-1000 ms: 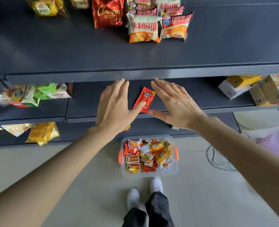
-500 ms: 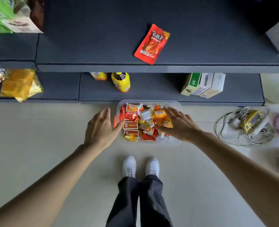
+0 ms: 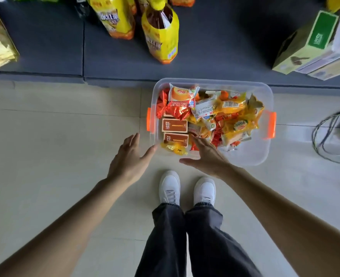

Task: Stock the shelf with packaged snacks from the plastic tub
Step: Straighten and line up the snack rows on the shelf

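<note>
Both hands empty atm, fingers spread: right hand over tub, left hand beside it. I'd pinch one top pkt, not dig.

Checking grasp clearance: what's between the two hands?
Head view: the near-left corner of the plastic tub, with a yellow-wrapped snack inside, lies between the left hand and right hand.

1. The bottles lose their tops past the upper edge.
2. The cables are blurred and cut by the right edge.
3. The top packets hide whatever lies lower in the tub.
</note>
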